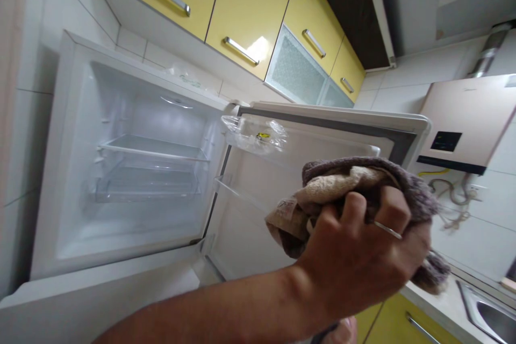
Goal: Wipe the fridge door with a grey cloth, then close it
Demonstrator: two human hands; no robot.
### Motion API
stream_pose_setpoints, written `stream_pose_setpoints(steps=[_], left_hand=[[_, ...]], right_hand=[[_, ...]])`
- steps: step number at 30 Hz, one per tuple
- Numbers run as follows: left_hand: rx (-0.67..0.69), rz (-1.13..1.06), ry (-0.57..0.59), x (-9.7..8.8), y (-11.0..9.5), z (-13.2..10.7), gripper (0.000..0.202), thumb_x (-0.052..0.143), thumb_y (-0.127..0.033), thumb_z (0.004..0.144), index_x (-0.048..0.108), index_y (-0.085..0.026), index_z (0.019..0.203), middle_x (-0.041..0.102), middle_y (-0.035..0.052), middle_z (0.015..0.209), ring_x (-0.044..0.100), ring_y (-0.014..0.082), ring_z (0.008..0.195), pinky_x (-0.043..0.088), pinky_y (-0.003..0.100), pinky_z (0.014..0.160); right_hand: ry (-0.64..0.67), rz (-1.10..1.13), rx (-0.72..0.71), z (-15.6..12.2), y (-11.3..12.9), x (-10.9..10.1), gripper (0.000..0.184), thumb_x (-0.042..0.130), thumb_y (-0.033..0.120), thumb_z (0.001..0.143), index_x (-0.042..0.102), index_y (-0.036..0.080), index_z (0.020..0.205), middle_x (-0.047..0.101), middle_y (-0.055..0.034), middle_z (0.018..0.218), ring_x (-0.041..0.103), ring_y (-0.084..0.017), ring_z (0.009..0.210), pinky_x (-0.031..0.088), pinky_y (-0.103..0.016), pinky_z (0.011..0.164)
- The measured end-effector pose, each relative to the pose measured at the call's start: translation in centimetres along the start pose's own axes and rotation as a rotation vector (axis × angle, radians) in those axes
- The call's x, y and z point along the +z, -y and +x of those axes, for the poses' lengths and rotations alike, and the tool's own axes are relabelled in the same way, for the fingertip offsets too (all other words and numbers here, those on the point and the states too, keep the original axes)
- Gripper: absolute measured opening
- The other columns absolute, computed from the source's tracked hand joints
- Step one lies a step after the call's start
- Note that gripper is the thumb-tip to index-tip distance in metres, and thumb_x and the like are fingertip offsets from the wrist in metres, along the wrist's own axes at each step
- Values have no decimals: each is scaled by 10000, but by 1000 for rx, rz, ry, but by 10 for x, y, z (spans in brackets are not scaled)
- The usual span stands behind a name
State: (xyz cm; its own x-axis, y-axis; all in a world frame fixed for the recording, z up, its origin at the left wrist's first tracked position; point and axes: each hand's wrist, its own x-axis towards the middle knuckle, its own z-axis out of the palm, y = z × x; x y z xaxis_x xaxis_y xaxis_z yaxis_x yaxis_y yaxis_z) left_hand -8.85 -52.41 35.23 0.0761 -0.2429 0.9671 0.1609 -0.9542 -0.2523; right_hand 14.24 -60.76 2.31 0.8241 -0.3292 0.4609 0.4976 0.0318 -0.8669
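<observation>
My left hand (363,258) reaches in from the lower left, a ring on one finger. Its fingers are curled into a bunched brown and beige towel (336,185). One end of the towel hangs down past the hand on the right. The towel is in front of the open fridge door (250,193); I cannot tell whether it touches the door. A small patch of skin at the bottom edge, below the forearm, may be my right hand (342,331); its fingers do not show clearly. The open fridge compartment (141,226) on the left contains a glass shelf (153,146) and a clear drawer (147,193).
Clear plastic wrapping (278,131) lies by the top door rack. Yellow wall cabinets (250,5) hang above the fridge. A water heater (467,118) is mounted at right, with a steel sink (489,314) below it. A lower door (100,290) shows at bottom left.
</observation>
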Motion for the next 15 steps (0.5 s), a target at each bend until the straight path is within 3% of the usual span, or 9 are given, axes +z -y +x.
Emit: stream_pose_setpoints(steps=[3, 5, 9, 12, 15], left_hand=[[104, 25, 71, 6, -10, 6, 393, 469, -224, 1063, 800, -297, 1260, 668, -21, 1570, 667, 175, 944, 541, 256, 535], [110, 9, 192, 11, -19, 12, 385, 472, -185, 1053, 843, -253, 1131, 668, 4, 1576, 671, 181, 985, 532, 250, 517], [45, -117, 516, 13, -29, 26, 285, 565, -173, 1016, 844, -186, 957, 778, 117, 1293, 686, 240, 978, 523, 287, 484], [-105, -155, 758, 11, -17, 25, 299, 526, -178, 1031, 825, -161, 1026, 798, 134, 1146, 725, 286, 999, 613, 344, 595], [-274, -156, 805, 10, 12, 8, 353, 442, -173, 1058, 785, -169, 1140, 807, 131, 1161, 748, 306, 1100, 677, 399, 759]], right_hand=[[-76, -2, -10, -6, 9, 7, 547, 512, 651, 847, 728, 184, 1033, 658, -79, 820, 636, -320, 840, 508, -394, 637], [-77, -4, -22, -9, 14, 11, 608, 484, 669, 845, 741, 181, 1099, 673, -91, 840, 661, -347, 875, 542, -431, 656], [-76, -49, -14, -13, 20, 10, 667, 452, 688, 865, 748, 217, 1234, 715, -111, 906, 694, -396, 953, 585, -494, 696], [-80, -95, -13, -13, 20, 3, 686, 446, 694, 869, 748, 203, 1242, 726, -120, 942, 679, -395, 1003, 578, -491, 754], [-34, -124, -22, -13, 16, -5, 666, 414, 655, 907, 736, 191, 1259, 694, -100, 911, 643, -362, 971, 523, -445, 758]])
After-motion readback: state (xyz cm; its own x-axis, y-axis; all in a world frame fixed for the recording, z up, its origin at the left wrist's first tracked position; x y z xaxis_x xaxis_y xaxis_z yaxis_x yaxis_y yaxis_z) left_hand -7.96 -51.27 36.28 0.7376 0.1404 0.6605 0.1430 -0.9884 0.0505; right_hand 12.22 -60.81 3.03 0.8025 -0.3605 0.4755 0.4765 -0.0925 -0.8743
